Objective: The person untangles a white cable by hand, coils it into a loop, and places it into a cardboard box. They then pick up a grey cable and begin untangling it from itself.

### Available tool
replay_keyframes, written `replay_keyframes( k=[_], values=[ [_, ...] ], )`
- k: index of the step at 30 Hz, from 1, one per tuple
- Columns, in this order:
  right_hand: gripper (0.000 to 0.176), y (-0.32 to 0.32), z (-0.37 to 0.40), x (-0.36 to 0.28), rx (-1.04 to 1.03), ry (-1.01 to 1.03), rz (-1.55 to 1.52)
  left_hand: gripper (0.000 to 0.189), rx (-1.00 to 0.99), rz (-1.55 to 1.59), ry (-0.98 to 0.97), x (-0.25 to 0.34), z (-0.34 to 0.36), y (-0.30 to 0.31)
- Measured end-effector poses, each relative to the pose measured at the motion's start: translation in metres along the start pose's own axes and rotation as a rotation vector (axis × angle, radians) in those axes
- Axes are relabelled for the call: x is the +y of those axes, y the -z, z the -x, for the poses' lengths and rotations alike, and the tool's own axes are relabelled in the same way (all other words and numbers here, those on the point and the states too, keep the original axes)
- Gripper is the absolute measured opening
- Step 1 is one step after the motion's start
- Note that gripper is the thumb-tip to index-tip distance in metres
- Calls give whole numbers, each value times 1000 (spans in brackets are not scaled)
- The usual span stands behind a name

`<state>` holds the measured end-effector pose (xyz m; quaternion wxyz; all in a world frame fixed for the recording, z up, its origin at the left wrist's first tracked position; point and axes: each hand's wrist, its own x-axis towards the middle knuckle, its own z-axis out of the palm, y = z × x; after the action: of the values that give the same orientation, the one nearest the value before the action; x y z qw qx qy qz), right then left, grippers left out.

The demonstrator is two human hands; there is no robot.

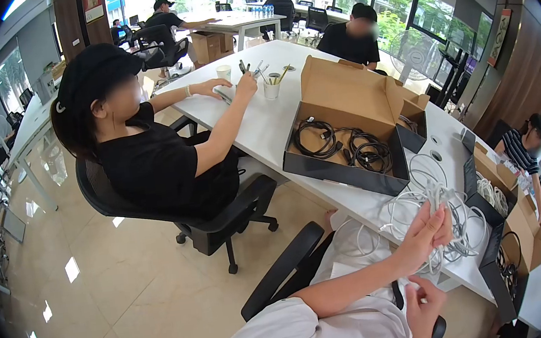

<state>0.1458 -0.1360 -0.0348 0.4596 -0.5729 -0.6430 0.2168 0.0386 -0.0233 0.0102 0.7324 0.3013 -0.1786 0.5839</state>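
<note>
My left hand [428, 234] is closed around part of a tangle of white cables [467, 230], raised over the table edge. Loops of the cable spread over the white tabletop and hang past its edge. Below it, near my lap, my right hand [424, 298] has its fingers curled together; whatever they may hold is hidden. An open cardboard box [345, 177] with coiled black cables [367, 150] inside stands on the table beyond my hands.
More open boxes stand to the right, one with white cables [490, 196], another with black cables [510, 268]. A person in black [155, 155] sits at the left, holding pens near a cup [271, 89]. Other people sit farther off. An office chair [282, 268] is beside me.
</note>
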Motion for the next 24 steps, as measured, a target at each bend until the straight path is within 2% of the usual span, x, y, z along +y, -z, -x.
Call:
replay_keyframes(
  k=[1, 2, 5, 6, 8, 11, 13, 15, 17, 18, 19, 20, 21, 22, 24],
  values=[
    [21, -2, -2, -2, -177, -197, -304, 19, -16, 3, 5, -4, 2, -3],
    [25, -2, -4, -1, -117, -219, -525, 22, 23, -13, 47, -7, 5, -8],
    [41, 7, -16, 7, 58, -281, -1177, 26, -59, 95, 87, -26, 10, 5],
    [40, 22, -21, 15, 14, -350, -1272, 27, -82, 136, 107, -25, 9, 6],
    [39, 68, -32, 39, -64, -485, -1456, 28, -55, 299, 280, -22, 9, 6],
    [34, 104, -20, 67, 210, -419, -1135, 28, -124, 423, 526, -43, 17, 4],
    [42, 100, -23, 30, 285, -438, -921, 27, -150, 450, 669, -56, 19, 4],
    [40, 106, -15, 10, -64, -361, -1044, 27, -133, 498, 860, -72, 24, 4],
    [26, 82, -7, -17, 577, -252, -550, 23, -63, 316, 965, -65, 21, 4],
    [22, 88, -8, 7, 647, -120, -253, 22, -32, 366, 1001, -60, 18, 6],
    [20, 93, -5, 18, 652, -100, -350, 23, 67, 361, 1049, -60, 20, 16],
    [19, 93, -4, 19, 719, -45, -479, 22, 60, 422, 1031, -61, 17, 23],
    [16, 98, -3, 19, 674, 1, -565, 24, 73, 415, 998, -55, 14, 24],
    [16, 99, -6, 10, 667, -41, -579, 25, 203, 357, 1008, -47, 8, 20],
    [25, 94, -11, 8, 655, -89, -589, 25, 255, 410, 906, -42, 0, 19]
  ],
)
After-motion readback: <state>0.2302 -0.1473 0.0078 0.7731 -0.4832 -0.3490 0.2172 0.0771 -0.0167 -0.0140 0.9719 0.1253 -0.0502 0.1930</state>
